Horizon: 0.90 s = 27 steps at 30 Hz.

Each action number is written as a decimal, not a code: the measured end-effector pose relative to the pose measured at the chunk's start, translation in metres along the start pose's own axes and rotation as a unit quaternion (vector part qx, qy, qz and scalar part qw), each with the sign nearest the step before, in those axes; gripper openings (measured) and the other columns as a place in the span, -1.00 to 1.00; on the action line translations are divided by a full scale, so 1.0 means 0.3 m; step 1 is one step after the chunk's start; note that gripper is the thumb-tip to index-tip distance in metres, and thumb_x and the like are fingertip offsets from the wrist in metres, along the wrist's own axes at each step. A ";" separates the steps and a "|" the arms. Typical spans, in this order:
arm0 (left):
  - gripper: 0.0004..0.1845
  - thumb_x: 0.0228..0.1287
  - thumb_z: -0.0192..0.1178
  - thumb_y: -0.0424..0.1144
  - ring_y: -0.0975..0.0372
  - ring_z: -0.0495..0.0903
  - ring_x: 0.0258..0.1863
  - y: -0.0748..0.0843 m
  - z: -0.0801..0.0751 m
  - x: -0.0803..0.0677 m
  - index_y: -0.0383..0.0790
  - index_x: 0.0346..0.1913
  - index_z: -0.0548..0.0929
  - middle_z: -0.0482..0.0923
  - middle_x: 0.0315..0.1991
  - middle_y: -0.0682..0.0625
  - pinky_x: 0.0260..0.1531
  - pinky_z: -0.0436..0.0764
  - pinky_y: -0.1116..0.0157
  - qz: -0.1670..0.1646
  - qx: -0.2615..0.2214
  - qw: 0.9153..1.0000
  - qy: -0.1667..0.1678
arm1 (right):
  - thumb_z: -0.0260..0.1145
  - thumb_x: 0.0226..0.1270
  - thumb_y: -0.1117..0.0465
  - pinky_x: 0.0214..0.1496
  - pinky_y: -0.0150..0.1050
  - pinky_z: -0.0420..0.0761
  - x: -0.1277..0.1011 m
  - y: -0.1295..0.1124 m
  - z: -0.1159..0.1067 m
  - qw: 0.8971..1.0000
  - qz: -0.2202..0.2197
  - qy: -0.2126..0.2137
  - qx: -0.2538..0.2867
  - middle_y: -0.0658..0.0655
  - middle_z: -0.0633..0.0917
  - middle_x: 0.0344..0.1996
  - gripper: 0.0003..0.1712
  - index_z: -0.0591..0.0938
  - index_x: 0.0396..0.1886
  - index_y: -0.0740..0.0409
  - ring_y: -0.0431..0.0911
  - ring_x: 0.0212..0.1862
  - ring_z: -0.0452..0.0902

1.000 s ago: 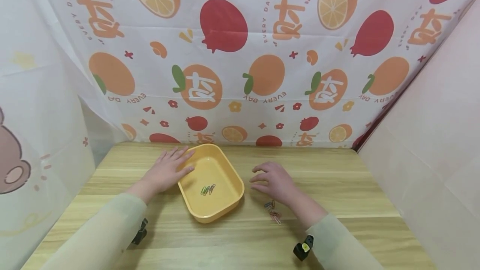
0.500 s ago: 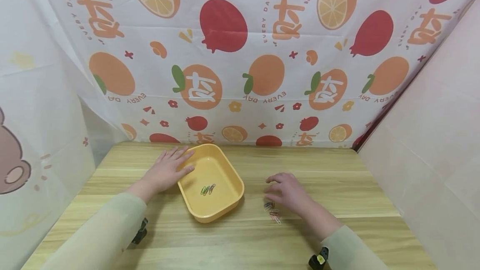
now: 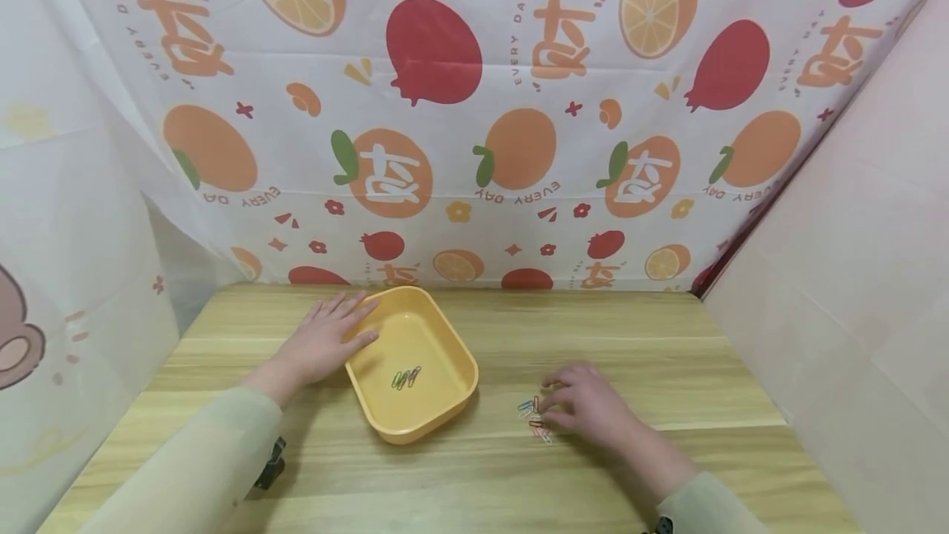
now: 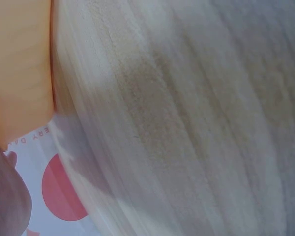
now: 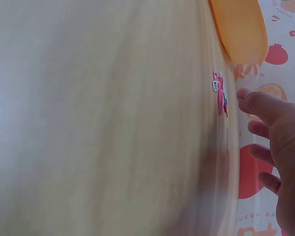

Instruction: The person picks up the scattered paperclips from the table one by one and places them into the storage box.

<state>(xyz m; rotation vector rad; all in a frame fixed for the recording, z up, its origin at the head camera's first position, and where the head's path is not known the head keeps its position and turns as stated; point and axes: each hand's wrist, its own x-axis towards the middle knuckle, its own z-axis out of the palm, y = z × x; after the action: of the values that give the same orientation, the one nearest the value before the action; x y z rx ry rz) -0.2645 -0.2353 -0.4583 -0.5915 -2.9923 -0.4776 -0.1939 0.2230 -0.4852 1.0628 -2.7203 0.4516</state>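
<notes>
My left hand point(image 3: 320, 342) lies flat on the wooden table point(image 3: 667, 369), fingers straight and spread, their tips resting against the far left rim of the yellow tray point(image 3: 412, 363) — bracing it, not gripping it. Inside the tray, near its middle, a few coloured paper clips point(image 3: 404, 377) sit bunched together. Just right of the tray, on the bare wood, lies a small loose cluster of paper clips point(image 3: 535, 419), pink and blue among them. My right hand point(image 3: 586, 406) is down at that cluster, fingers loosely curled with the tips touching or just beside the clips; whether anything is actually pinched between thumb and finger I cannot tell — the head view is too small, and the right wrist view shows the fingertips point(image 5: 246, 96) beside the pink clips point(image 5: 220, 94) but no clear hold.

The risks, as I judge them: the clips lie flat and thin on smooth wood, so my fingertips could skid over them and scatter the cluster toward the near edge. Several may be tangled, and lifting one could drag others up to drop short of the tray. And should my flat left hand press too hard on the rim, the light tray could tip or slide right, spilling what it already holds.
</notes>
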 end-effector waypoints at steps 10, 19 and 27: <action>-0.29 0.49 -0.07 0.23 -0.23 -0.13 0.52 -0.009 0.002 0.006 0.01 0.56 0.16 -0.01 0.57 -0.14 0.43 -0.26 -0.26 0.000 0.000 1.000 0.001 | 0.48 0.14 -0.08 0.35 0.16 0.33 -0.030 -0.011 -0.015 0.999 0.017 -0.027 0.003 0.00 0.69 0.06 -0.85 0.78 -0.30 -0.23 -0.01 0.17 0.51; -0.29 0.48 -0.07 0.24 -0.22 -0.11 0.52 -0.007 0.004 0.007 0.02 0.56 0.18 0.02 0.57 -0.14 0.43 -0.21 -0.27 0.001 0.000 1.000 0.007 | 0.50 0.14 -0.01 0.27 0.13 0.42 -0.047 -0.004 -0.005 1.000 -0.011 -0.016 -0.017 -0.03 0.70 0.02 -0.89 0.79 -0.31 -0.25 -0.03 0.14 0.53; -0.28 0.49 -0.09 0.24 -0.22 -0.15 0.53 -0.005 -0.002 0.002 0.00 0.57 0.16 -0.03 0.58 -0.14 0.43 -0.25 -0.27 -0.005 0.002 1.000 -0.004 | 0.51 0.14 0.04 0.28 0.13 0.40 -0.053 0.002 0.000 1.000 0.000 -0.025 -0.014 -0.02 0.69 0.03 -0.89 0.80 -0.30 -0.23 -0.01 0.14 0.53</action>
<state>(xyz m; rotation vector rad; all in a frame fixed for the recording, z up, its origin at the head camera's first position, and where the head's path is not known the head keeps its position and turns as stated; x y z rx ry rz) -0.2657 -0.2367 -0.4581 -0.5810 -3.0037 -0.4724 -0.1828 0.2332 -0.4898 1.0802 -2.7618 0.3910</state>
